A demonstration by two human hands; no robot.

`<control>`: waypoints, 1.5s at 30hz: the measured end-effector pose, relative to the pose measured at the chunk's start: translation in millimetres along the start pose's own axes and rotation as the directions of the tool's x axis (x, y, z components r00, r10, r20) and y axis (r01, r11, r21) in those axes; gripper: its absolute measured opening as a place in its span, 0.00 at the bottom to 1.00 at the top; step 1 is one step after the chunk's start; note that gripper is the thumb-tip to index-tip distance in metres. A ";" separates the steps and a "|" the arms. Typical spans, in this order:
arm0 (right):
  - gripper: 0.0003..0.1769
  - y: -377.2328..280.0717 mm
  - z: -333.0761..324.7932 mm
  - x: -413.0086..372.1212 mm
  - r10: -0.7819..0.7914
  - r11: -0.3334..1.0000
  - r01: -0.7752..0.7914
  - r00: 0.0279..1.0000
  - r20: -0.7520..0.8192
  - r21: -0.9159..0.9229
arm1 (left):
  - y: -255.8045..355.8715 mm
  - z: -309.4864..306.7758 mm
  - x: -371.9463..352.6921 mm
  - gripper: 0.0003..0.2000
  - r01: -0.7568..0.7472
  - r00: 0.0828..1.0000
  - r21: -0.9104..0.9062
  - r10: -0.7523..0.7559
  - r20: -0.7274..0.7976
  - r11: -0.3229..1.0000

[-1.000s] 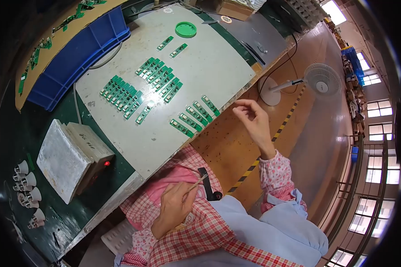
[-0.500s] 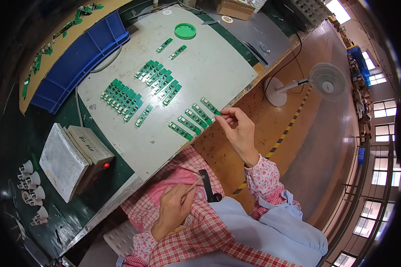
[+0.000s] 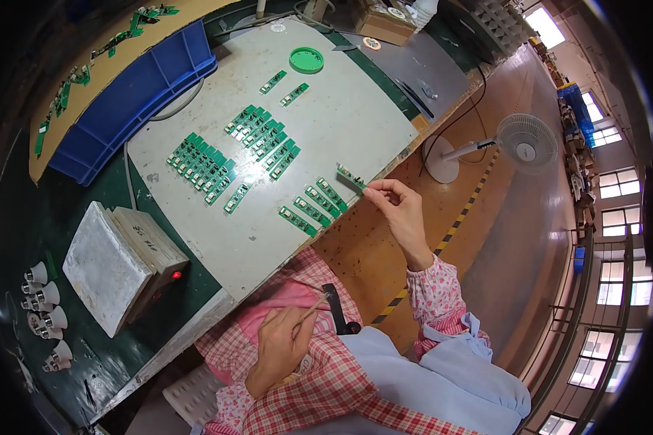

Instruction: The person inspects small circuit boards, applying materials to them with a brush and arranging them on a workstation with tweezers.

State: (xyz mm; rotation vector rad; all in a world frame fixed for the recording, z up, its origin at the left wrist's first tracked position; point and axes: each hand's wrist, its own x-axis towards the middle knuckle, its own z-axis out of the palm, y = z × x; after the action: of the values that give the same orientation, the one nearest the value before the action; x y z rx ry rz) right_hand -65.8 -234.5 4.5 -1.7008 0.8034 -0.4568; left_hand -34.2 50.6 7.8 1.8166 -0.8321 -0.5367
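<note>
My right hand (image 3: 401, 217) pinches the near end of a small green circuit board (image 3: 350, 176) between thumb and fingertips. That board is tilted up close over the front edge of the grey work board (image 3: 225, 257). Just left of it lies a short row of similar circuit boards (image 3: 313, 212). My left hand (image 3: 279, 348) rests over my lap, closed around a thin tan stick (image 3: 310, 307) that points up and to the right. A black strap-like piece (image 3: 335, 308) lies beside the stick's tip on the checked cloth.
Further in lie larger groups of circuit boards (image 3: 199, 168) and a green round lid (image 3: 306, 61). A blue bin (image 3: 134, 101) stands at the back left. Left are a metal-topped box (image 3: 109, 268) with a red light and several white cups (image 3: 51, 319). A fan (image 3: 526, 141) stands right.
My right hand has tipped up the rightmost circuit board of the front row and moved it slightly right, apart from its neighbours. The left hand stays in place with the stick.
</note>
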 end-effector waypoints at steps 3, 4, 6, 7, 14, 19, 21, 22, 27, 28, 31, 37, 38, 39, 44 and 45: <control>0.09 -10.3 -1.7 -1.1 0.014 0.999 -0.015 0.999 0.041 0.042 | 2.2 -1.8 1.8 0.04 -0.005 1.000 -0.006 0.005 0.000 1.000; 0.09 -14.0 -1.5 -1.5 0.015 0.999 -0.017 0.998 0.054 0.051 | 2.5 -2.1 2.5 0.04 -0.006 1.000 -0.006 0.006 0.000 1.000; 0.09 -21.8 -0.9 -3.6 0.001 0.996 -0.008 0.997 0.078 0.084 | 0.7 -0.9 2.7 0.04 0.002 1.000 -0.005 -0.002 0.002 1.000; 0.09 -25.6 -0.3 -4.5 -0.008 0.995 -0.002 0.996 0.091 0.101 | -0.1 -0.6 2.8 0.04 0.006 1.000 -0.003 -0.006 0.003 1.000; 0.11 -42.5 -2.9 -4.9 0.115 0.934 -0.182 0.968 0.223 0.308 | 0.8 -1.3 5.0 0.04 0.028 0.999 0.019 -0.029 0.014 0.999; 0.11 -31.0 -6.5 2.2 0.200 0.654 -0.450 0.878 0.435 0.608 | 1.9 -1.2 5.9 0.06 0.043 0.999 -0.001 -0.043 0.025 0.999; 0.11 -25.8 -6.0 6.2 0.181 0.469 -0.557 0.820 0.543 0.685 | 1.9 -1.0 6.3 0.06 0.026 1.000 0.005 -0.026 0.014 1.000; 0.11 -22.5 -6.9 8.4 0.153 0.363 -0.611 0.783 0.602 0.703 | 2.3 -1.1 6.7 0.07 0.017 1.000 0.009 -0.017 0.009 1.000; 0.11 -17.2 -7.1 10.0 0.080 0.011 -0.709 0.704 0.706 0.706 | 9.1 -3.1 11.2 0.05 0.009 0.999 0.002 -0.009 0.035 1.000; 0.11 -17.2 -6.7 9.8 0.070 -0.007 -0.706 0.706 0.705 0.708 | 9.7 -3.5 13.2 0.04 -0.007 0.999 0.002 0.007 0.042 1.000; 0.11 -17.0 -7.0 7.5 0.059 -0.054 -0.699 0.711 0.701 0.713 | 12.5 -4.4 23.4 0.04 -0.045 0.997 -0.004 0.045 0.057 0.999; 0.11 -15.3 -10.5 5.6 0.131 0.059 -0.645 0.762 0.635 0.762 | 35.2 -8.0 53.3 0.03 -0.183 0.981 -0.009 0.183 0.065 0.983; 0.12 -15.6 -11.5 5.9 0.155 0.142 -0.614 0.788 0.595 0.776 | 38.9 -7.5 58.9 0.04 -0.186 0.981 0.020 0.185 0.055 0.982; 0.12 -15.5 -12.2 4.8 0.178 0.222 -0.580 0.814 0.552 0.784 | 43.8 -7.3 63.8 0.04 -0.188 0.981 0.048 0.186 0.049 0.981; 0.13 -31.4 -3.5 -5.6 0.211 0.811 -0.214 0.975 0.069 0.544 | 64.4 -6.7 97.3 0.07 -0.195 0.980 0.200 0.197 0.007 0.960; 0.13 -35.0 -1.7 -8.6 0.171 0.876 -0.144 0.985 -0.017 0.460 | 66.1 -5.6 102.8 0.08 -0.199 0.979 0.233 0.205 -0.003 0.952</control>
State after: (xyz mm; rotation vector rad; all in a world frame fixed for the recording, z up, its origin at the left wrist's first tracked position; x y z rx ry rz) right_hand -63.3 -225.2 39.3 -1.1782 0.7954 -0.5363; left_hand 18.3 -38.8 72.8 1.9156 -1.0852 -0.2918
